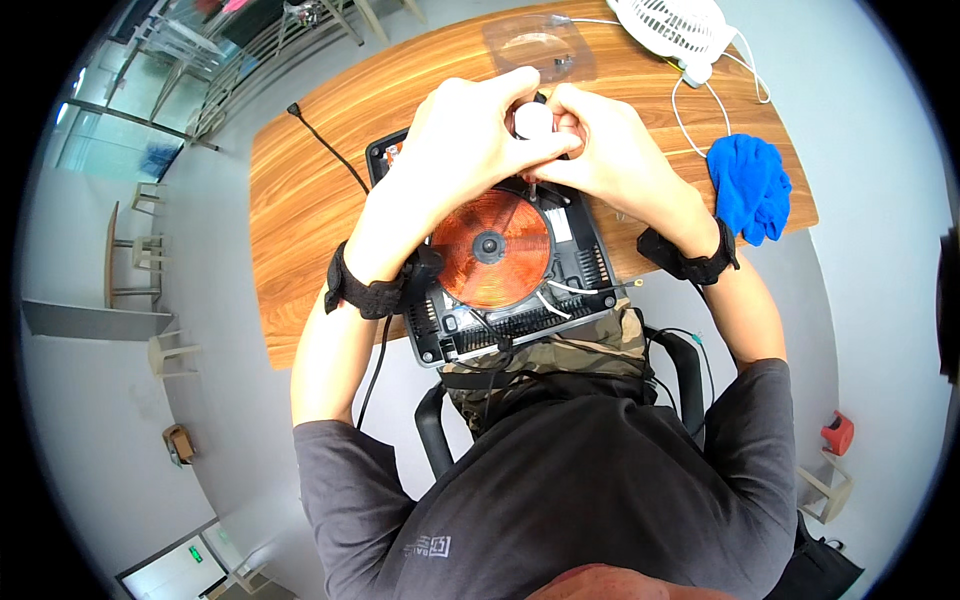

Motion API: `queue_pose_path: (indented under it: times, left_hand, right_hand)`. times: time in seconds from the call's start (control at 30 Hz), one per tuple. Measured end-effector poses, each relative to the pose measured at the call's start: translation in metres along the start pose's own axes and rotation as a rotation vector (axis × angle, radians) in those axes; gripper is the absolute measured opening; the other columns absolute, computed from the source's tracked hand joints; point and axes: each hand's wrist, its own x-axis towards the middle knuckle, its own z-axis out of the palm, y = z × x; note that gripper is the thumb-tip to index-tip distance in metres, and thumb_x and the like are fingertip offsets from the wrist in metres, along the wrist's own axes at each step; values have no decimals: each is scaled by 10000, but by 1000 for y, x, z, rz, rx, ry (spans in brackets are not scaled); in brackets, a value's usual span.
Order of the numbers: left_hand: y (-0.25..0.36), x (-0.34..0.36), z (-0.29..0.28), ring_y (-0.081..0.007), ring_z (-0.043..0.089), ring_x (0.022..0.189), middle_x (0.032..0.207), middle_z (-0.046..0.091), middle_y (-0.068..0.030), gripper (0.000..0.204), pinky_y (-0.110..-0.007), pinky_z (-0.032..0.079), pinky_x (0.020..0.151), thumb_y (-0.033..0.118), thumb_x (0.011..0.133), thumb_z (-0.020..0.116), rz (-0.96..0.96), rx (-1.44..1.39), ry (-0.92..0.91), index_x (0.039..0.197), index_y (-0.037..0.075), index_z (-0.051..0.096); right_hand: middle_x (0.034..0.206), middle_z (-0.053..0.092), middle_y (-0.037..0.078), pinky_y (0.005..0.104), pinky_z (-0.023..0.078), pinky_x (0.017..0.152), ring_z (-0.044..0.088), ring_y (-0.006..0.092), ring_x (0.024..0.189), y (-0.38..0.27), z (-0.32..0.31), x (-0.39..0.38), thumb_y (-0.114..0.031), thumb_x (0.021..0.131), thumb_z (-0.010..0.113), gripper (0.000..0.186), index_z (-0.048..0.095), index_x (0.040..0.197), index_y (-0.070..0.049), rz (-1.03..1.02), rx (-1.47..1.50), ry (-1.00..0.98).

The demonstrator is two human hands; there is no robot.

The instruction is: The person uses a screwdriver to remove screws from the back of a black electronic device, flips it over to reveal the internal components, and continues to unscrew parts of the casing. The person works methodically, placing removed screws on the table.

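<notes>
At upper centre of the frame, left hand (pixel 455 135) and right hand (pixel 625 145) meet, fingers of both curled closed around a small white round thing (pixel 533 121); what lies under it is mostly hidden by the hands; it sits above the far part of an opened cooker (pixel 425 318) in the middle of the frame; round copper coil (pixel 520 265) exposed there, white wires (pixel 553 304) loose at its lower right; cooker rests partly on the wooden desk (pixel 310 215), near edge over the person's lap; black plug (pixel 294 109) on desk, upper left, cable running toward cooker; clear plastic tray (pixel 500 50) at top centre, beyond the hands; white fan (pixel 670 25) upper right; blue cloth (pixel 750 185) below it, at the desk's right edge; black straps on both wrists.
</notes>
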Motion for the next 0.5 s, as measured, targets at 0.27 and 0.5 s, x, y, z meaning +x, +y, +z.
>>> queue_pose_path:
  times: [0.27,0.5]
  left_hand:
    - [-9,-1,-14,-216,589,606,692,630,-108,361,-333,497,611,354,908,796,62,-22,-114,964,28,651]
    - [-25,-8,-15,-149,591,645,772,673,-67,310,-303,498,622,267,923,783,146,-112,-79,1142,59,719]
  right_hand:
    - [741,616,140,412,509,639,646,306,684,3,6,8,-225,752,868,388,593,926,-14,-56,124,-44]
    - [708,590,115,393,489,617,599,277,638,0,3,12,-265,795,846,382,583,908,-12,-23,97,-117]
